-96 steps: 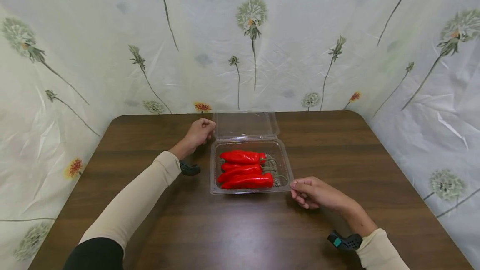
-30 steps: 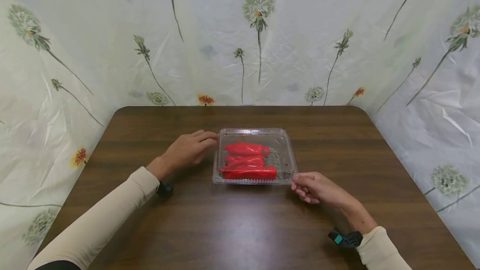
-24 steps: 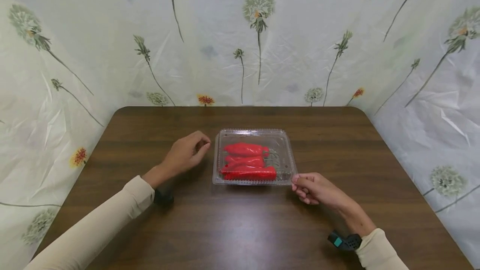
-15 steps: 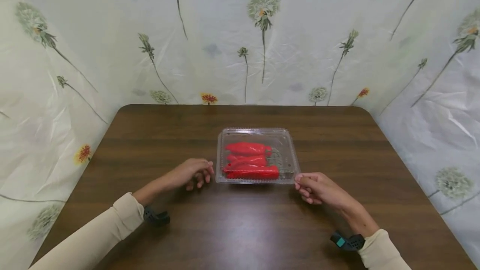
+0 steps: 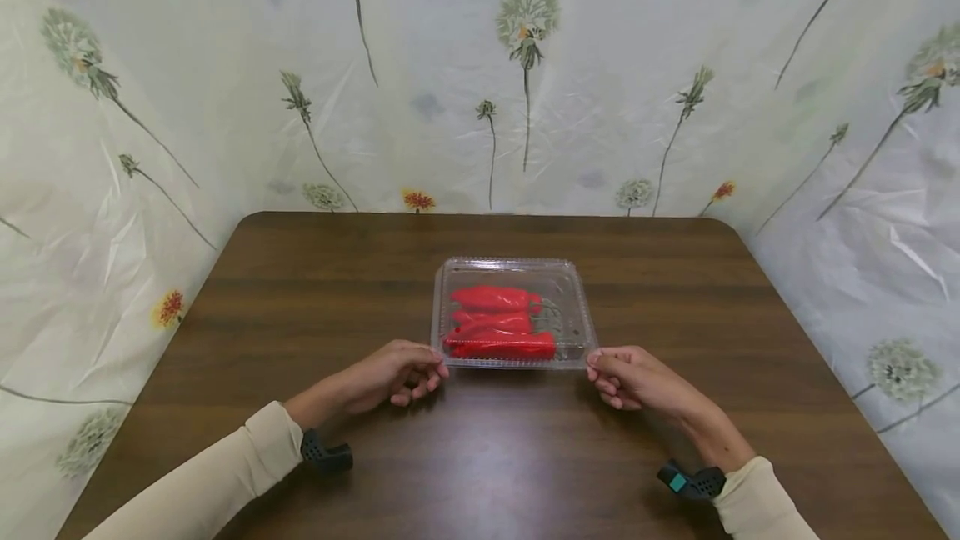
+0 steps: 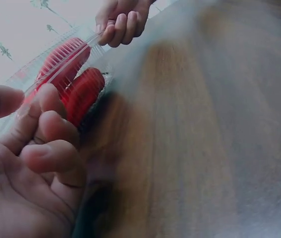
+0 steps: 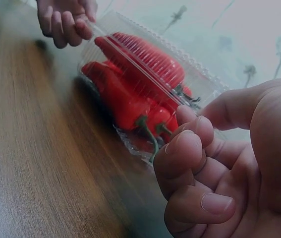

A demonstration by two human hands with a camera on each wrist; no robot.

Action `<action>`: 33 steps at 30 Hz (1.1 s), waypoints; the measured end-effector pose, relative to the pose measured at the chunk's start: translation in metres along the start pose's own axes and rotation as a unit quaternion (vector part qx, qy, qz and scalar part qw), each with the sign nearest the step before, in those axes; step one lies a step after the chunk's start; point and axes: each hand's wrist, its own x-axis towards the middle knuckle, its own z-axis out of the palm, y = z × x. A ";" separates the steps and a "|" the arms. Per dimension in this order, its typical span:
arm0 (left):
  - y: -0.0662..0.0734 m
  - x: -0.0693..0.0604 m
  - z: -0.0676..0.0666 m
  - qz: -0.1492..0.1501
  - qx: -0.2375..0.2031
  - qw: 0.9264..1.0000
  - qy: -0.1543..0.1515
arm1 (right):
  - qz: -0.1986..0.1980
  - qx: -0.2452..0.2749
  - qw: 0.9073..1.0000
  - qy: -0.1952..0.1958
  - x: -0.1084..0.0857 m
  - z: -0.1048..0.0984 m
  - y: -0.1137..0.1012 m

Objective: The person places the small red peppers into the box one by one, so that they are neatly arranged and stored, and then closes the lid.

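Note:
A clear plastic clamshell container (image 5: 566, 319) lies on the wooden table with its lid down. Several red peppers (image 5: 498, 346), green stems pointing right, show through it. At its front left corner is my left hand (image 5: 397, 373), thumb and index finger at the rim, the other fingers loosely curled. My right hand (image 5: 637, 377) pinches the front right corner between thumb and index finger. The right wrist view shows lid and base rims together along the front edge, with the peppers (image 7: 125, 94) beneath. In the left wrist view, the left fingers (image 6: 56, 129) partly cover the container.
The brown wooden table (image 5: 480, 457) stretches around the container. Behind it hangs a pale curtain (image 5: 420, 107) with a dandelion print. Dark bands (image 5: 690, 480) sit on both wrists.
The lid, open at first, has come down over the peppers. My left hand has moved from the back left, along the left side, to the front left corner. The right hand keeps its corner.

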 end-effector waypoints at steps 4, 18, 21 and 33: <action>-0.005 0.001 0.000 0.005 -0.023 1.000 0.013 | -0.001 0.000 1.000 -0.002 0.001 -0.001 0.001; -0.008 0.003 0.002 0.007 -0.024 0.999 0.022 | 0.006 -0.002 1.000 -0.007 0.005 -0.003 0.000; -0.006 0.000 0.000 -0.001 0.003 1.000 0.013 | 0.010 -0.001 1.000 -0.011 0.006 -0.004 0.000; 0.008 -0.020 -0.024 0.003 0.188 0.977 0.100 | 0.060 -0.059 0.996 0.033 -0.005 -0.012 -0.018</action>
